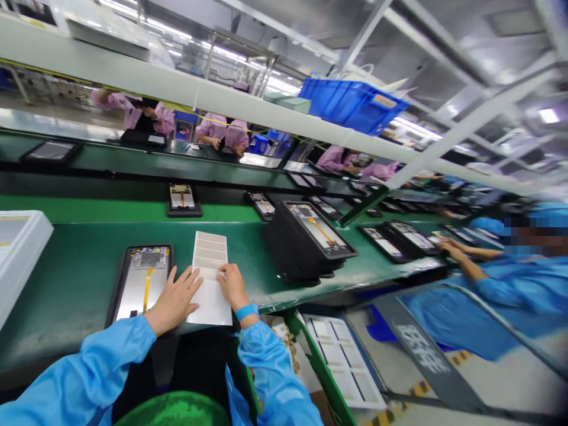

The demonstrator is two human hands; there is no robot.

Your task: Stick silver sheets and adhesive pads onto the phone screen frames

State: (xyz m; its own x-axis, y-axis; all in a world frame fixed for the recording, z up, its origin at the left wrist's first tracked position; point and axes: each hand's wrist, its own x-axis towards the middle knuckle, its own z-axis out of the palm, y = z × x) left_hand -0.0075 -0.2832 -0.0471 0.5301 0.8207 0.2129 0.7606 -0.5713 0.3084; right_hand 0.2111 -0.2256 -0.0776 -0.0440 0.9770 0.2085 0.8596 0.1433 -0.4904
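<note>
A white sticker sheet (208, 299), with pale rectangular strips across its far half, lies on the green bench. My left hand (175, 299) rests flat on its left edge, fingers spread and pressing the sheet down. At the sheet's right edge my right hand (233, 287) is closed, thumb and fingertips pinching one of the pale strips. Just left of the sheet lies an opened tablet (153, 275) in a black tray, showing its circuit board, silver plate and orange ribbon cable. My left forearm and hand cover its lower right corner.
To the right stands a stack of black trays (293, 248) with an open tablet on top. More tablets lie on the green conveyor (222, 213) behind. A white foam box (26, 248) is at left. A co-worker in blue (510, 284) works at right; a blue bin (350, 103) sits overhead.
</note>
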